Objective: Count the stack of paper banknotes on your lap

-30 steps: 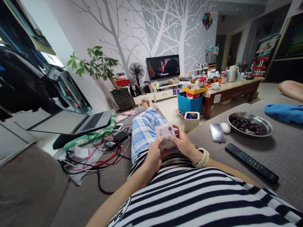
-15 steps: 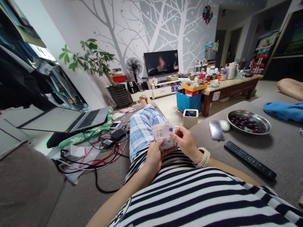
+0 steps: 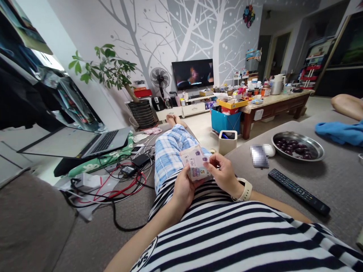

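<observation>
Banknotes point(image 3: 195, 164), pale purple and marked with a 5, lie stacked over my lap. My left hand point(image 3: 183, 190) grips them from the lower left, its thumb along the near left edge and its fingers behind. At their right side, my right hand point(image 3: 224, 174) pinches the edge between thumb and curled fingers. How many notes there are cannot be made out. Beneath both hands is a striped shirt point(image 3: 215, 230), and the checked trousers point(image 3: 168, 151) stretch out beyond.
To the left are an open laptop point(image 3: 106, 143) and tangled cables point(image 3: 113, 189). On the sofa at right lie a remote control point(image 3: 299, 192), a white mouse point(image 3: 269, 150) and a metal bowl point(image 3: 320, 153) of dark round fruit. A small bin point(image 3: 227, 145) stands ahead. Another person's bare limb point(image 3: 347, 107) shows at far right.
My left thumb has slid down and left off the front of the notes, so more of the top note's face shows. My right hand stays pinched at the right edge.
</observation>
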`<action>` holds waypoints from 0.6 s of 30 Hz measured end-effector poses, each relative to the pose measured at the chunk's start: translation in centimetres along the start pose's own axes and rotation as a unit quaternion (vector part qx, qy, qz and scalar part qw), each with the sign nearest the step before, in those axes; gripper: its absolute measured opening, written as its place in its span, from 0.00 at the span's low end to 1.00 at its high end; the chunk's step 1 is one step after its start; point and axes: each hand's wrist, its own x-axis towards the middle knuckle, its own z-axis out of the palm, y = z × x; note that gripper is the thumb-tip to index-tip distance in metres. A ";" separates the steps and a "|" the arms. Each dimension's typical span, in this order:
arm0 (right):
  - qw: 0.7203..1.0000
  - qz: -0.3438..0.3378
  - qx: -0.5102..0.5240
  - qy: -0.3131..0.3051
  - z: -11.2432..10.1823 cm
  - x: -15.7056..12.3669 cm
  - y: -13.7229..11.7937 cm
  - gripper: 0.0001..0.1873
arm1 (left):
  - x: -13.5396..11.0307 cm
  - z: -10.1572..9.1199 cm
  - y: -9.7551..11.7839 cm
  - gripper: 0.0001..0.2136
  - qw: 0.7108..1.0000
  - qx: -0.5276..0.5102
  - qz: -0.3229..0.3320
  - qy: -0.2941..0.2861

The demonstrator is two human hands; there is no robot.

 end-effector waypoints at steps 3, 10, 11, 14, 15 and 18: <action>0.999 -0.031 -0.007 -0.032 -0.1 -0.2 -0.3 0.11 | 0.1 -0.1 -0.3 0.16 1.000 0.009 0.014 -0.012; 0.997 -0.063 -0.016 -0.052 -0.5 -0.5 -0.7 0.12 | 0.2 -0.5 -0.5 0.14 0.998 0.016 0.029 -0.051; 0.997 -0.058 -0.015 -0.053 -0.5 -0.5 -0.6 0.13 | 0.2 -0.5 -0.5 0.14 0.998 0.014 0.029 -0.051; 0.996 -0.053 0.022 -0.072 -0.6 -0.6 -0.2 0.21 | 0.3 -0.3 -0.4 0.15 0.999 -0.002 0.013 -0.041; 0.995 -0.055 0.043 -0.075 -0.6 -0.6 0.0 0.25 | 0.3 -0.2 -0.5 0.16 0.999 -0.014 0.006 -0.036; 0.998 -0.036 0.053 -0.026 -0.6 -0.4 0.6 0.27 | 0.5 0.2 -0.7 0.18 0.998 -0.055 -0.005 -0.039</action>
